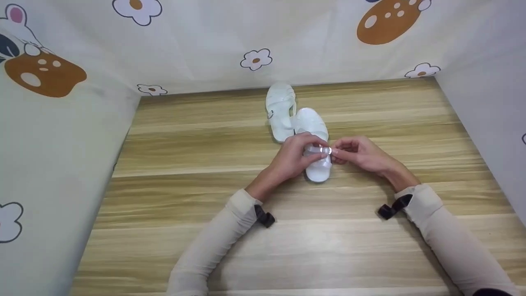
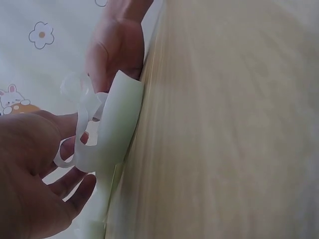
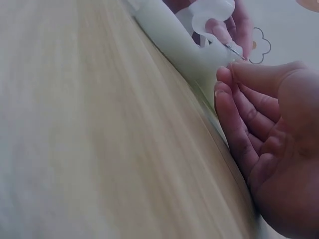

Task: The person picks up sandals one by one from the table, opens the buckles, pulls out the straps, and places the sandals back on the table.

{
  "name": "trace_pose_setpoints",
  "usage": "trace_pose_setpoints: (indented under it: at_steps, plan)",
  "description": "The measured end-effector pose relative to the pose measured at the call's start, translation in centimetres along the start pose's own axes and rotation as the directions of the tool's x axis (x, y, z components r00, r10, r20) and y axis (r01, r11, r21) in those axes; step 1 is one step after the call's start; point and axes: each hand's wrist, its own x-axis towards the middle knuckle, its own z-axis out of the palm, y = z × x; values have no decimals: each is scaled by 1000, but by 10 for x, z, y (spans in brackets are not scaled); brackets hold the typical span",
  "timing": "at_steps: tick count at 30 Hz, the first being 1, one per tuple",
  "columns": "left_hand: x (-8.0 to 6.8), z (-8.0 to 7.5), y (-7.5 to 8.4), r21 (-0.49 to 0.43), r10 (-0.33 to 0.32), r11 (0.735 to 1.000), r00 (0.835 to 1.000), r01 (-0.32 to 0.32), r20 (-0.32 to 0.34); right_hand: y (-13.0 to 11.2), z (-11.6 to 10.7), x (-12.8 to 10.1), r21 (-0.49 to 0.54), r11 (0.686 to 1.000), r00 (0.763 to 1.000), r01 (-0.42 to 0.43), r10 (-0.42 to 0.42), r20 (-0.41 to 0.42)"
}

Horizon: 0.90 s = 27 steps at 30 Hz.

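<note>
A pale, translucent sandal (image 1: 318,174) lies flat, heel toward me, between both hands. From its left side the left hand (image 1: 292,155) reaches over, thumb and fingers pinching the ankle strap (image 2: 82,122) near the shiny buckle (image 1: 326,150). On the right, the right hand (image 1: 363,154) pinches at the strap's buckle end between thumb and index finger; a thin metal pin (image 3: 233,51) shows just beyond those fingertips. The matching sandal (image 1: 280,96) rests behind and to the left, touching or nearly touching the first. Fingers partly cover the strap.
Both sandals are on a wood-grain tabletop (image 1: 197,148). A patterned cloth wall (image 1: 205,45) rises right behind the far sandal, with side walls at left and right. Black straps (image 1: 265,217) hang at the cuffs of both sleeves.
</note>
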Motion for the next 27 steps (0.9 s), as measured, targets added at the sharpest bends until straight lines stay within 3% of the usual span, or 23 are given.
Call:
trace_pose_setpoints:
  at_steps: [6,13,19,27]
  plan:
    - [1,0,-1,0,5,1000,1000,-5,5,-3,-3,-2,22,1000,1000,-14,14,-5]
    - [0,0,-2,11,11,1000,1000,-11,11,-2,-7,-4,87,996,999,8,-12,50]
    - [-1,2,-2,19,-18,1000,1000,17,4,0,-6,-3,103,995,1000,-7,5,22]
    - [0,3,-2,49,16,999,1000,-15,-21,-1,-1,-2,99,995,1000,-16,16,-2]
